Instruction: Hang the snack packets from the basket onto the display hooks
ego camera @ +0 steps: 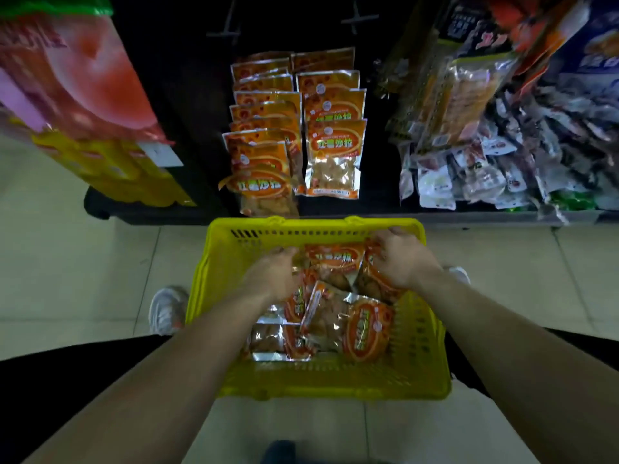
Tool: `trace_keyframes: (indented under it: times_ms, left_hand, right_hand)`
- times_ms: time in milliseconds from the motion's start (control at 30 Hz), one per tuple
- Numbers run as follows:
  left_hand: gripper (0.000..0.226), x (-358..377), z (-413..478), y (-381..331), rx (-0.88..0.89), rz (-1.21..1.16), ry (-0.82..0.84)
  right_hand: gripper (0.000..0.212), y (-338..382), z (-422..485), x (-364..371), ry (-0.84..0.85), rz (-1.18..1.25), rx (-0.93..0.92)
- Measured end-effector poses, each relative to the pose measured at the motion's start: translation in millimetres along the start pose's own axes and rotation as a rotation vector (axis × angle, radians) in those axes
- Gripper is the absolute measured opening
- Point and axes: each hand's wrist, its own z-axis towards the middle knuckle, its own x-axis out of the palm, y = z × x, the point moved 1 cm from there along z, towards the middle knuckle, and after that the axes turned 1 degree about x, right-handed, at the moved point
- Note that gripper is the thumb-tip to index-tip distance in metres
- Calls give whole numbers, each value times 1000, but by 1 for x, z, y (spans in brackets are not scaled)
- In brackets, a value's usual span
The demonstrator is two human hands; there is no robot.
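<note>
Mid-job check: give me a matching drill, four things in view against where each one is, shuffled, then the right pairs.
Things
1. basket
2. hung packets
3. right hand
4. shoe

Places
A. on the rack, beyond the basket
B. on the floor tiles, left of the basket
C. gripping a packet at the basket's far right corner
D. on the floor in front of the rack, packets inside

Pairs: 1-D, 2-A, 3-C, 4-B
</note>
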Motion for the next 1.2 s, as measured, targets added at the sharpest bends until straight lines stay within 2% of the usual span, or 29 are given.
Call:
trace_keyframes:
  times_ms: [100, 233, 400, 533, 667, 833, 1100, 1200]
  left_hand:
    - [56, 32, 10, 17, -16, 17, 66]
    - [66, 66, 31, 32, -23, 28, 122]
    - [61, 90, 62, 36, -20, -138, 51]
    - [62, 95, 86, 27, -76, -328, -54]
    - [54, 100, 100, 22, -213, -483, -99]
    - [58, 107, 100, 21, -262, -588, -103]
    - [77, 115, 99, 6, -308, -637, -33]
    - [81, 120, 99, 8, -304, -627, -29]
  right_hand:
    - [51, -13, 0, 42, 162, -7, 73]
    - [52, -19, 8, 95, 311, 2, 123]
    - [69, -25, 14, 150, 427, -299, 148]
    - [78, -28, 22, 160, 423, -434, 97]
    - [46, -30, 27, 155, 476, -305, 88]
    - [35, -31, 20, 138, 401, -232, 84]
    - [42, -29, 10, 98, 244, -279, 135]
    - [51, -25, 7, 90, 272, -257, 122]
